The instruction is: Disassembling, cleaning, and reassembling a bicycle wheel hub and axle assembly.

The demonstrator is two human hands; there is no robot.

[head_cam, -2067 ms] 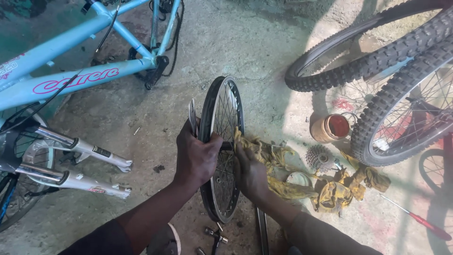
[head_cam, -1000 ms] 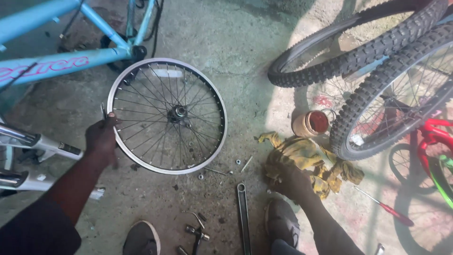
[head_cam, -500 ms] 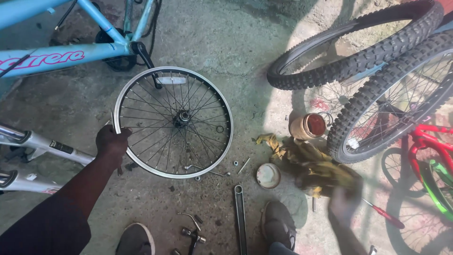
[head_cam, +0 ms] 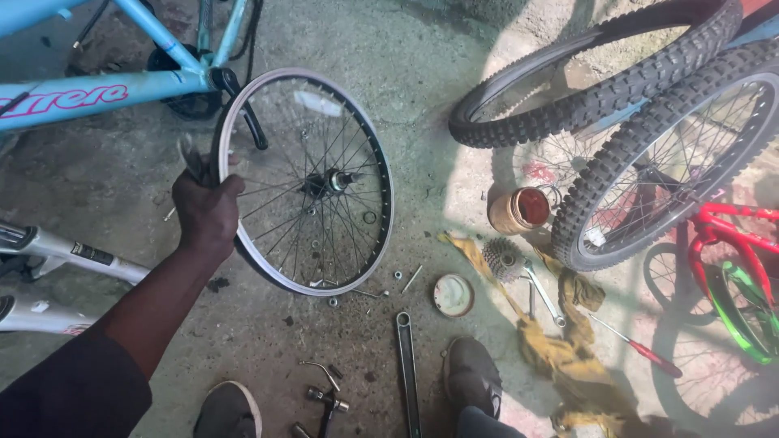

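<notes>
A: Listing nearest items first?

B: Yes. Two shoes (head_cam: pixel 473 375), a flat wrench (head_cam: pixel 407 371) between them on the concrete.

A: Hands?

B: Left hand (head_cam: pixel 206 212) clamped on the rim of the bare spoked wheel (head_cam: pixel 369 195), held tilted, its lower edge on the ground. Right hand out of view.

A: Beyond?

B: Yellow rag (head_cam: pixel 568 345), sprocket cluster (head_cam: pixel 503 258), brown jar (head_cam: pixel 519 210); farther, blue bicycle frame (head_cam: pixel 122 88) and two knobby tyres (head_cam: pixel 617 89).

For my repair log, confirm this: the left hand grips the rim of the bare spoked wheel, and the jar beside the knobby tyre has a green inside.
One detail is wrong. The head view shows the jar with a red inside, not green. The left hand does grip the rim of the bare spoked wheel, and the jar stands beside the knobby tyre.
</notes>
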